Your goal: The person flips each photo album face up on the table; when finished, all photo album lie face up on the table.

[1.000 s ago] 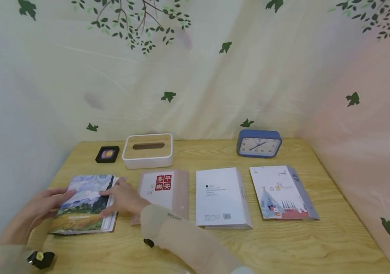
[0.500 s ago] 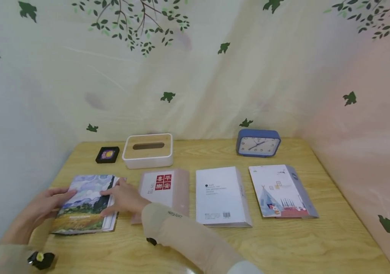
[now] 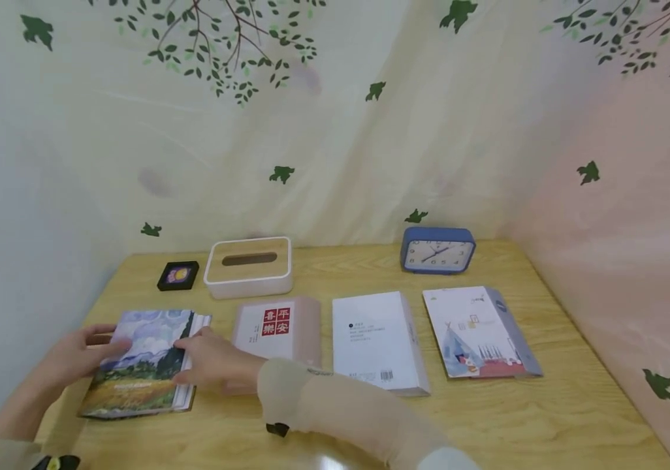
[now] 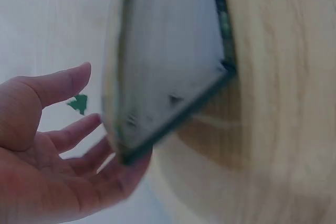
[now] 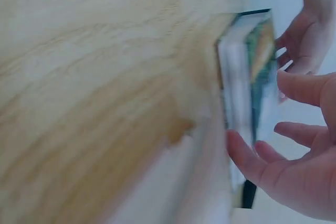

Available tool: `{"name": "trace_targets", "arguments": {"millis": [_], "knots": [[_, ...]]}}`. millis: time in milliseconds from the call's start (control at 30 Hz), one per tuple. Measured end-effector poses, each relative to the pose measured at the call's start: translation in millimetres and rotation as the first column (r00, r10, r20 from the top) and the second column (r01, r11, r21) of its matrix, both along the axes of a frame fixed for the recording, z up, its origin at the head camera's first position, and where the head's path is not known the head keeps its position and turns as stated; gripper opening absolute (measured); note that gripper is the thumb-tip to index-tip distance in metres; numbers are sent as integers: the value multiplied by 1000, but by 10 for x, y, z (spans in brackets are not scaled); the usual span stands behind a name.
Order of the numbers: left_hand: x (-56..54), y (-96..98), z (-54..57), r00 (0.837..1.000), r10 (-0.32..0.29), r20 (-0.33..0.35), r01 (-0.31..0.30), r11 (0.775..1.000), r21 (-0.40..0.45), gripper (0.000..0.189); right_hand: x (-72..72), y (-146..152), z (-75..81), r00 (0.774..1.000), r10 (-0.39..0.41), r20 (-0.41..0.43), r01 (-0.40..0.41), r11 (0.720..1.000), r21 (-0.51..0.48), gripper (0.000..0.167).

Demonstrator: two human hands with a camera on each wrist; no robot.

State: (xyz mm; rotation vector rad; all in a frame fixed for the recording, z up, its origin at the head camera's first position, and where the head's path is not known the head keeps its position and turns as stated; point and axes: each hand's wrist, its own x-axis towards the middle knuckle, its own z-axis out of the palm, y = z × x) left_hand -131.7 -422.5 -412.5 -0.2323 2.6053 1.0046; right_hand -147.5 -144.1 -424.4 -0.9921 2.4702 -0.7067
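A thick hardcover book (image 3: 141, 365) with a landscape painting on its cover lies at the left of the table. My left hand (image 3: 79, 356) rests along its left side, thumb over the cover's edge. In the left wrist view, the left fingers (image 4: 86, 156) reach loosely behind the book's edge (image 4: 173, 93). On the opposite side, my right hand (image 3: 214, 358) touches the edge by the pages. The right wrist view shows its fingers (image 5: 247, 156) loosely bent along the book (image 5: 239, 87), thumb near the cover. Neither hand visibly curls round it.
Right of the hands lie a pink-and-white book (image 3: 305, 326), a white book (image 3: 376, 346) and a tent-picture book (image 3: 470, 333). Behind stand a small black frame (image 3: 178, 275), a tissue box (image 3: 249, 267) and a blue alarm clock (image 3: 438, 250). Patterned cloth (image 3: 335, 143) surrounds the table.
The head view has shifted slightly, so the table's things sit a little lower and further left. Both hands stay at the painted book, with the right forearm slightly lower in view.
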Motion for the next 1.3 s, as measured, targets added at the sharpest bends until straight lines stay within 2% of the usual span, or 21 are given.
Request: {"name": "trace_targets", "arguments": {"millis": [100,200,267,333,433,500,600,733,833,967,1067,1167,1233,1300], "knots": [[25,104,81,996,-41,-79,36,997,-67,92,-2,115,116,998,27,49,-25,999,-38,66],[45,282,191,991,-62,-120,54,996,-74,91,-18,276,262,996,38,76,-29,993,-112,68],[63,442,258,988,-71,-134,68,997,-25,89,-42,396,332,997,49,58,-38,982,-187,68],[84,617,308,988,-76,-132,85,994,66,85,-61,528,390,997,39,72,-19,965,-260,68],[106,878,333,991,-72,-110,95,969,226,81,-71,740,411,997,1,80,26,941,-338,67],[124,1037,312,994,-75,-85,98,946,310,80,-49,882,411,994,-42,103,77,931,-356,67],[129,1250,243,996,-79,-40,88,919,383,84,-3,1082,406,993,-94,75,115,926,-360,68],[125,1488,145,996,-81,22,65,910,410,90,42,1336,364,989,-134,67,149,910,-387,71],[130,1616,77,996,-79,48,52,910,412,91,46,1496,272,979,-172,112,203,894,-399,74],[169,1740,-16,995,-80,67,41,890,455,89,39,1687,117,958,-221,181,276,880,-388,76],[178,1808,-71,995,-80,66,41,890,454,90,14,1812,26,954,-222,199,284,881,-379,79],[147,1837,-105,996,-83,46,57,911,409,92,-20,1889,7,951,-213,222,287,874,-392,80],[124,1838,-120,996,-85,41,64,924,378,93,-47,1913,6,937,-194,290,307,855,-419,81],[106,1835,-133,996,-80,46,58,933,355,93,-69,1925,8,904,-166,393,343,831,-438,81]]}}
